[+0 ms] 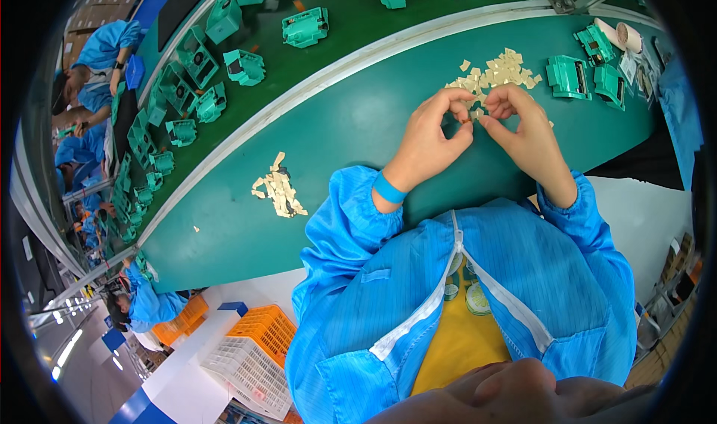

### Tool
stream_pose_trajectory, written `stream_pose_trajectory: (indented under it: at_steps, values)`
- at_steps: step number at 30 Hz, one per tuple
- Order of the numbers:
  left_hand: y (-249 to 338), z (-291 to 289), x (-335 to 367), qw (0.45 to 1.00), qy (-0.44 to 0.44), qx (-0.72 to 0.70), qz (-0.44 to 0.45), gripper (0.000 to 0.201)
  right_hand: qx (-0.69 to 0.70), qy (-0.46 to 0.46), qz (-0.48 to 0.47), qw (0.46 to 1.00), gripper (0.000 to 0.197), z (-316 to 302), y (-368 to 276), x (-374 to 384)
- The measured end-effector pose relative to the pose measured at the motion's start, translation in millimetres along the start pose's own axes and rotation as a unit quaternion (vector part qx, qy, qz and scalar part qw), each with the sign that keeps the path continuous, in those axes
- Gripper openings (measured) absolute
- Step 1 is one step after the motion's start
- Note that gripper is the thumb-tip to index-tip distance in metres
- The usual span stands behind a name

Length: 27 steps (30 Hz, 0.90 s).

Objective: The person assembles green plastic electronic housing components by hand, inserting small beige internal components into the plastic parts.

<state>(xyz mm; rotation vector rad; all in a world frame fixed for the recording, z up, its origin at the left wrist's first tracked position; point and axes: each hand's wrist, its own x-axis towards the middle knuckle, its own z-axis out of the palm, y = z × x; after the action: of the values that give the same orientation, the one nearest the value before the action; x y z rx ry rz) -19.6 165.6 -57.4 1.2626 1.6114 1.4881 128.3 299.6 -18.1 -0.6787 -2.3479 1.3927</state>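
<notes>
Here, hands, cream pieces, rail beyond, room leftward

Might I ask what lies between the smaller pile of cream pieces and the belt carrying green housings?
The head view shows bare green tabletop beside the smaller pile, then a metal rail.

Tabletop room leftward — chips ahead, housings right

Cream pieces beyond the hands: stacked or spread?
Spread loosely: the cream pieces lie at mixed angles on the green table, some overlapping.
</notes>
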Motion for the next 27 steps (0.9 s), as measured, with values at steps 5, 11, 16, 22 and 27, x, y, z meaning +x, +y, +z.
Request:
stream_pose_trajectory:
  at_steps: [5,11,16,22,27]
  values:
    - [-4.1,3.4,0.8,0.999,0.044,-0.03,0.001,0.038,-0.045,0.015,-0.095,0.994,0.019,7.8,-5.5,-2.0]
    - [-4.3,6.5,2.0,0.997,0.062,0.029,0.033,0.036,-0.087,0.043,-0.102,0.99,0.009,10.2,-0.7,-0.5]
    - [3.5,6.2,3.6,0.984,0.054,0.14,0.096,0.037,-0.123,0.038,-0.111,0.985,0.01,8.4,2.9,0.4]
    - [4.5,6.5,0.7,0.981,0.05,0.166,0.092,0.037,-0.142,0.01,-0.118,0.983,0.01,8.0,1.8,0.6]
    - [5.2,6.5,2.6,0.982,0.051,0.158,0.094,0.036,-0.124,0.004,-0.121,0.985,0.009,6.0,6.0,3.9]
